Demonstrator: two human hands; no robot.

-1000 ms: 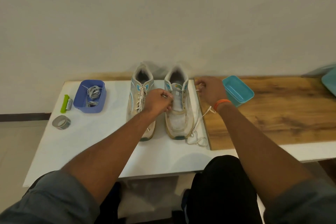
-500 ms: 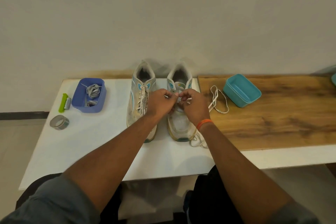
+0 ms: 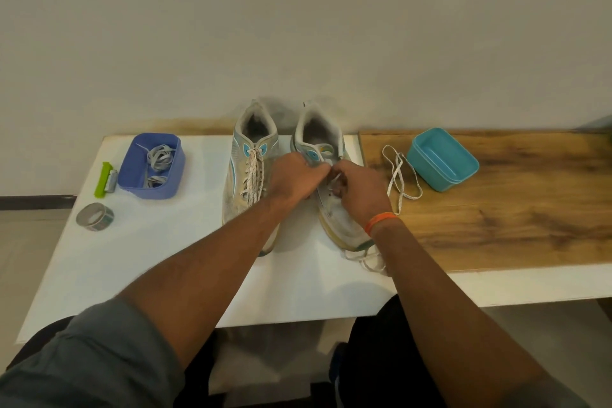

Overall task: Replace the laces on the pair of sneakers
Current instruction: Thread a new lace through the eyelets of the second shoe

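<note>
Sneakers stand mid-table: left of the right sneaker [image 3: 323, 182] sits the laced one [image 3: 250, 175]. Your left hand [image 3: 293, 180] and right hand [image 3: 359, 189], fingers curled, pinch its lace [image 3: 334, 177]; draw it straight through the eyelet, unsnagged.

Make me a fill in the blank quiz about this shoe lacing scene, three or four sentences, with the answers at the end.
1. Both hands, left hand and right hand, work over the ____ sneaker of the pair.
2. The gray laces lie inside the ____ bin.
3. A loose white lace lies on the wooden surface beside the ____ bin.
4. The wristband on the right wrist is ____.

Missing words: right; blue; teal; orange
</note>
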